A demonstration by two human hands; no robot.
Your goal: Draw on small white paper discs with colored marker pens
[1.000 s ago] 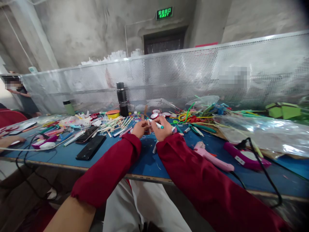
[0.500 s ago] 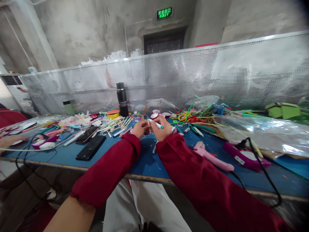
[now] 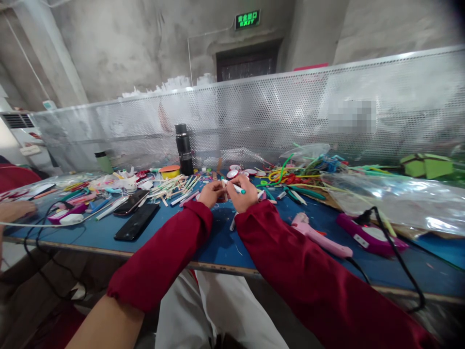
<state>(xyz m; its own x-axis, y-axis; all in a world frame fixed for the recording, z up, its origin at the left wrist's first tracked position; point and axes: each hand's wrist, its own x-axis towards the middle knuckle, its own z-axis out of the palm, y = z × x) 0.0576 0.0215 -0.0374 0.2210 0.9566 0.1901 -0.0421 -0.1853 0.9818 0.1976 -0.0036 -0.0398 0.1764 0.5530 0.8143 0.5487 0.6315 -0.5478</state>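
Observation:
My right hand [image 3: 244,195] is closed round a white marker with a teal tip [image 3: 234,186], held level over the blue table [image 3: 98,232]. My left hand [image 3: 211,193] is pinched on a small dark piece [image 3: 222,195] right beside the marker; I cannot make out what it is. Both hands meet at mid-table, just before a litter of sticks and straws [image 3: 174,188]. Red sleeves cover both forearms.
Two dark phones [image 3: 136,213] lie to the left. A pink glue gun [image 3: 319,237] and a purple one [image 3: 368,237] with a black cord rest on the right. A black flask [image 3: 184,149], coloured tubes [image 3: 294,177], a plastic bag [image 3: 395,198] and a mesh screen stand behind. Another person's hand [image 3: 14,209] rests far left.
My hands have stayed nearly still on the marker and the small piece. The person standing at the far left a second ago has gone from view.

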